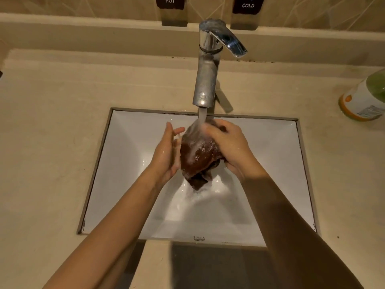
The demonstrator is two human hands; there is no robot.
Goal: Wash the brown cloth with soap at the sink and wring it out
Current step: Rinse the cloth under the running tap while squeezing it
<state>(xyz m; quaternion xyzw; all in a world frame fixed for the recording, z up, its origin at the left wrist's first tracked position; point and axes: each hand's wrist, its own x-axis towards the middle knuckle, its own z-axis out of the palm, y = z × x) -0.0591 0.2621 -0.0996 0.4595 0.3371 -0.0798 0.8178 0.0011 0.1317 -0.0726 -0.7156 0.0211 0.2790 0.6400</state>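
Both hands over sink (129, 163), under running tap (206, 80). Your right hand (229, 147) grips the wet brown cloth (198, 157), fingers curled round it. Your left hand (166, 151) lies against its 9 o'clock side, fingers straight, close together. Green bottle (364, 97) on desk (52, 122), 2 o'clock of sink.

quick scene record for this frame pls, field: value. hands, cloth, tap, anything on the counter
cloth: brown cloth, wet, bunched, held over the sink
water: running from the faucet onto the cloth
right hand: right hand grips the cloth's upper right side
left hand: left hand, fingers straight, at the cloth's left side; contact unclear
counter: green-and-white bottle at far right
wall: HOT label and COLD label
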